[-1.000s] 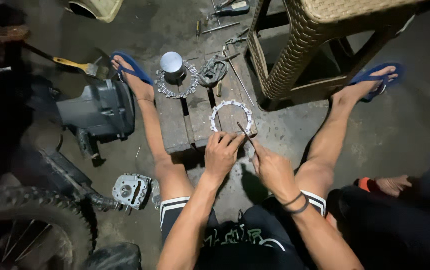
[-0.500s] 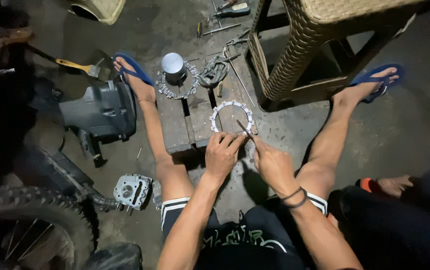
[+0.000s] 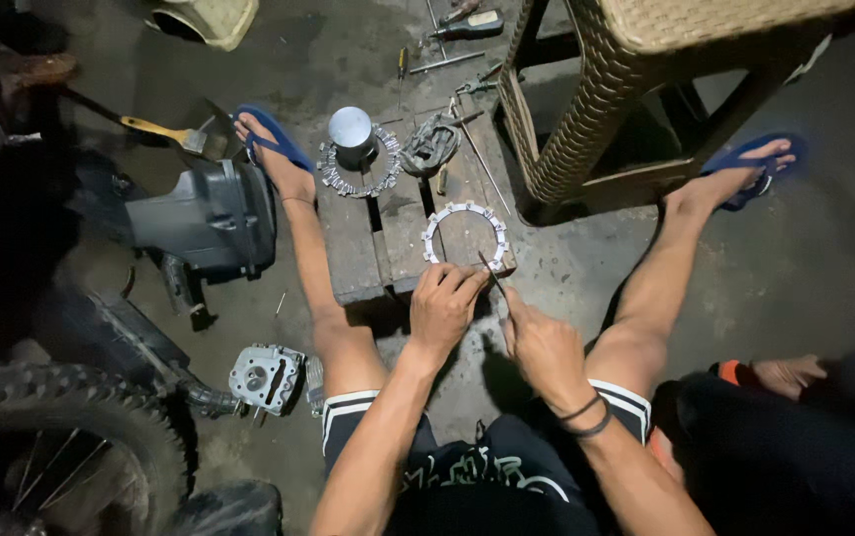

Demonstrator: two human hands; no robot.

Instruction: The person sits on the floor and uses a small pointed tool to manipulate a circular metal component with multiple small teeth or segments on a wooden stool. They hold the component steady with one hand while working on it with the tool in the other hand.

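A toothed metal ring stack (image 3: 356,174) and brown wicker stool (image 3: 646,79) stand beyond. The pale notched flat ring (image 3: 462,236) lies on the wooden pallet desk (image 3: 368,248). Left hand (image 3: 444,303) presses its edge in a clenched grip; right hand (image 3: 544,347) grasps a thin dark pick (image 3: 494,278).

Toothed ring (image 3: 464,234) on wood block (image 3: 368,248); cylinder (image 3: 350,134) far left on it, wicker stool (image 3: 636,89) right.

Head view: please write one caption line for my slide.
Left hand steadies a toothed grey metal ring on a wooden block; right hand holds a thin tool.
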